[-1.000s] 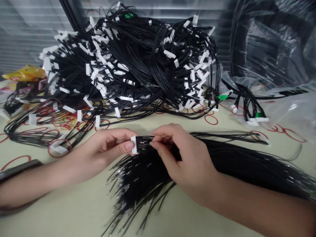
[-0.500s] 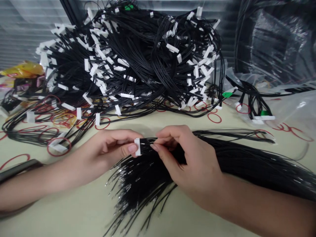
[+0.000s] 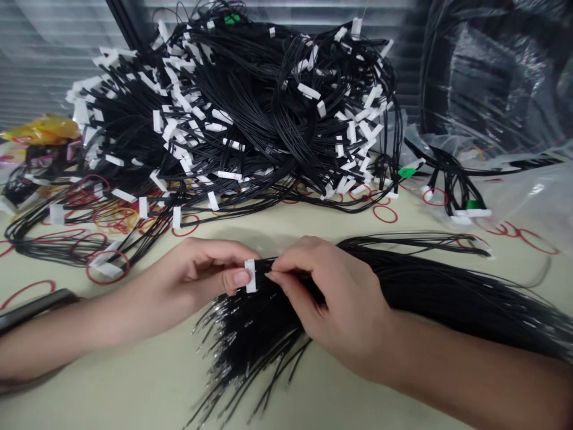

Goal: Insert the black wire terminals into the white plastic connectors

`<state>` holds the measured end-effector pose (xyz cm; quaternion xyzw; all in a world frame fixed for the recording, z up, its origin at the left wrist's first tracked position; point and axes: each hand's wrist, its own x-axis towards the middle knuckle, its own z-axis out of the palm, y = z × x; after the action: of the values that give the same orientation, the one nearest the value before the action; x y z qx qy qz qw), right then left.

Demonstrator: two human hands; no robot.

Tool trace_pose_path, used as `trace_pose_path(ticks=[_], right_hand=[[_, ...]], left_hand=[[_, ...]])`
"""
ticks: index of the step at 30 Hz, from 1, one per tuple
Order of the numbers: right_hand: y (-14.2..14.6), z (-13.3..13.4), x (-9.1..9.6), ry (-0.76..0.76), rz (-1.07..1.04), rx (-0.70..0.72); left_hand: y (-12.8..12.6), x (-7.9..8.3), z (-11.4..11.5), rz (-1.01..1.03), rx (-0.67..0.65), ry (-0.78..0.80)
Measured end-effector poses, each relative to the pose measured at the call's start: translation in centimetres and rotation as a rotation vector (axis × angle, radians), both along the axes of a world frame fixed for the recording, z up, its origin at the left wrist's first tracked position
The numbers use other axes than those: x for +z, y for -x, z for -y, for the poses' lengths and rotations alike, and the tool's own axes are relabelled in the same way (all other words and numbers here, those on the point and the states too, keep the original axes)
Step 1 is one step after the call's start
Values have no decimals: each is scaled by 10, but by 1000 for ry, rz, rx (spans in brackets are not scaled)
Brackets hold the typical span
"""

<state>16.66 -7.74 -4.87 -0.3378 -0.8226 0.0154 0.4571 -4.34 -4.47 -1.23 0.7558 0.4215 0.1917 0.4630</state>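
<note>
My left hand [image 3: 201, 272] pinches a small white plastic wire connector [image 3: 250, 276] between thumb and fingers. My right hand [image 3: 333, 304] grips the black wires just behind that connector, with its fingertips almost touching it. These thin wires belong to a large loose bundle [image 3: 452, 286] lying on the table under my right hand. Its bare crimped ends [image 3: 224, 334] fan out toward the lower left. Part of the bundle is hidden beneath my right hand and wrist.
A big heap of black wire harnesses [image 3: 233, 113] with white connectors rises behind my hands. Red rubber bands [image 3: 385, 214] lie scattered on the pale table [image 3: 134, 382]. Clear plastic bags [image 3: 528, 203] lie at right, a yellow packet [image 3: 42, 130] at left.
Both hands, with the connector and wires between them, have shifted slightly right and down in the view. The grip looks unchanged, and the connector now stands more upright.
</note>
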Motion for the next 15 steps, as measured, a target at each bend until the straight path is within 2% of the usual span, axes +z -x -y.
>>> trace_pose_path(ticks=[5,9,15], right_hand=[[1,-1,-2,-65,1,70],[1,-5,1,-26,14,97],[-13,-13,31,-79,289,129]], left_hand=[[-5,3,3,-10,15,11],[-5,2,4,-4,4,-8],[0,-3,-2,32,100,-82]])
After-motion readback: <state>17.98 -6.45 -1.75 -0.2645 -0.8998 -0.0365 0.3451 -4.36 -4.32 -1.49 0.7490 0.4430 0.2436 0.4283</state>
